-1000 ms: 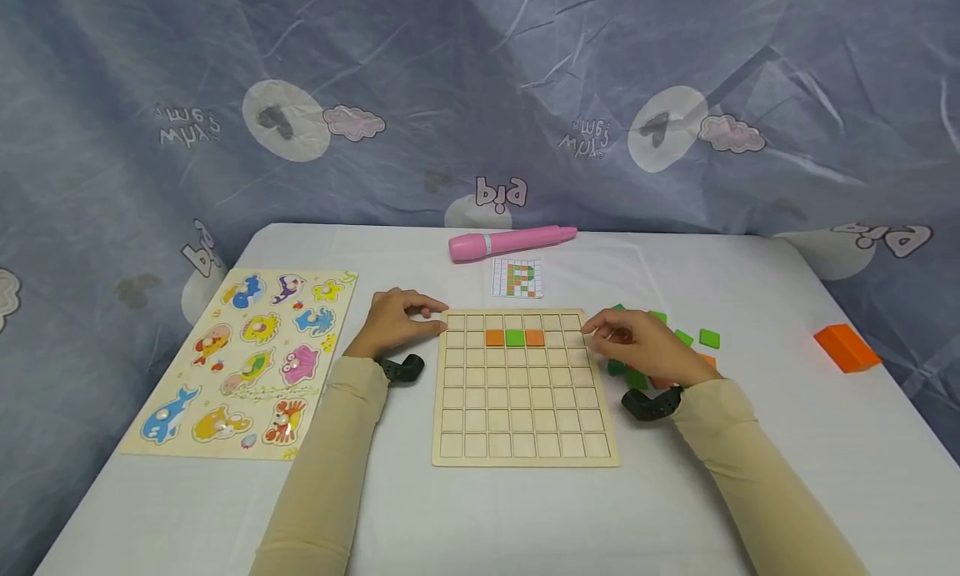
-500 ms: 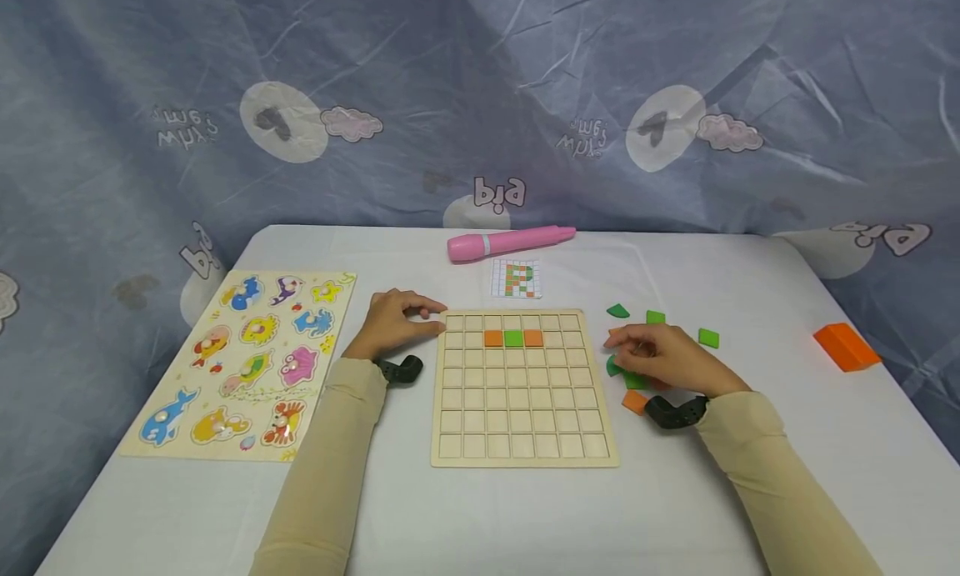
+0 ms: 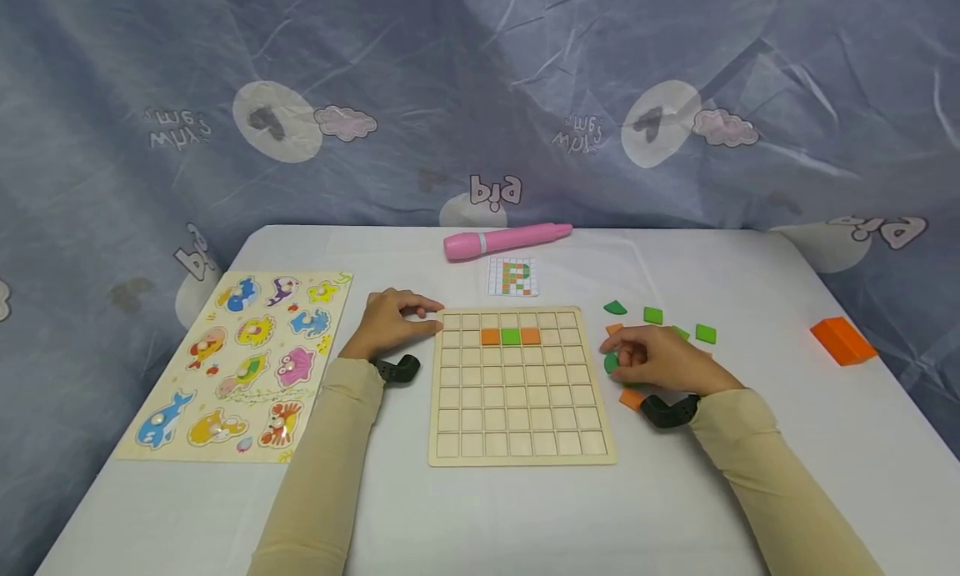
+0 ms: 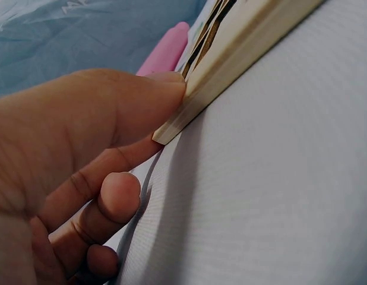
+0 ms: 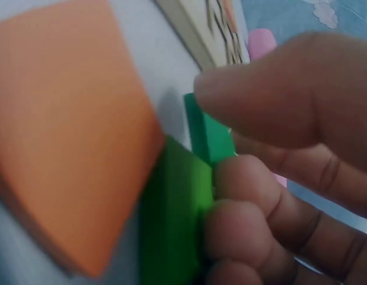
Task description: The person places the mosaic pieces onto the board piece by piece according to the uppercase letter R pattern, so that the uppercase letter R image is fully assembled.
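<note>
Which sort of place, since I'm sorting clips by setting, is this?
Probably an indoor tabletop staged for play or filming, though I can't tell what building: a wrinkled printed fabric hangs behind a white-covered table, which bears a wooden grid board and an animal picture puzzle.

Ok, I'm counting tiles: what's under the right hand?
Around the right hand, a dark green tile, a green tile and an orange tile peek out; whatever lies wholly beneath it is hidden.
</note>
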Tool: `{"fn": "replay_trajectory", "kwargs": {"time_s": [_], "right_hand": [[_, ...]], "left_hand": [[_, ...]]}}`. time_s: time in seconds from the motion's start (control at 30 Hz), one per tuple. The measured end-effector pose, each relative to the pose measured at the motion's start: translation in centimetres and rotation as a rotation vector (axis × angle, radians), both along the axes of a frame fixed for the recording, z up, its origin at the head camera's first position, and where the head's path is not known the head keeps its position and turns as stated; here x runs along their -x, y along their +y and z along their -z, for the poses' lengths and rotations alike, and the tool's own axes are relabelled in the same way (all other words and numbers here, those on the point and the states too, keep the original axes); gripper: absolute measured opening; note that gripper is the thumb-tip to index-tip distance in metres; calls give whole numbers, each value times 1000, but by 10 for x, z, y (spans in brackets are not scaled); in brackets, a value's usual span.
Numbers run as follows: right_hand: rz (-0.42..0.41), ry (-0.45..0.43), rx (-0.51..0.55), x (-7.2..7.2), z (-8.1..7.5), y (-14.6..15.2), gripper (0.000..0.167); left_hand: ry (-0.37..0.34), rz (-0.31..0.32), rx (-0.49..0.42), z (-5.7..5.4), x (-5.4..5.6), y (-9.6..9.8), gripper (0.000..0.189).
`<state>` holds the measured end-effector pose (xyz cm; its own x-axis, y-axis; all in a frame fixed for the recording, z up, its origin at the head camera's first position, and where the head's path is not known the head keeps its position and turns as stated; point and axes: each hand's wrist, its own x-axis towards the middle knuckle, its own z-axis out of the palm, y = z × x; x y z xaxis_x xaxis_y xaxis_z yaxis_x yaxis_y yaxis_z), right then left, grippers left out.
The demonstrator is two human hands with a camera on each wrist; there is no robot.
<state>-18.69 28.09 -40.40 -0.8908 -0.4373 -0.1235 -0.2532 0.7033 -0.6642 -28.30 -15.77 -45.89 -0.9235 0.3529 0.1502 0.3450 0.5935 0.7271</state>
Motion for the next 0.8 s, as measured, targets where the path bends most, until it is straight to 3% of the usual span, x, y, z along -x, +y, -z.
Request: {"fn": "replay_trajectory", "kwargs": {"time_s": [0.2, 0.37, 0.8], "right_hand": [[1, 66, -51, -2, 0, -6, 39], [48, 114, -85, -2, 2, -8, 37], [71, 130, -112, -1, 4, -9, 26]], "left_hand": [[-4, -1, -3, 0, 1, -1, 32], [-1, -6, 8, 1, 2, -1, 32], [-2, -2, 4, 2, 2, -1, 31]]}}
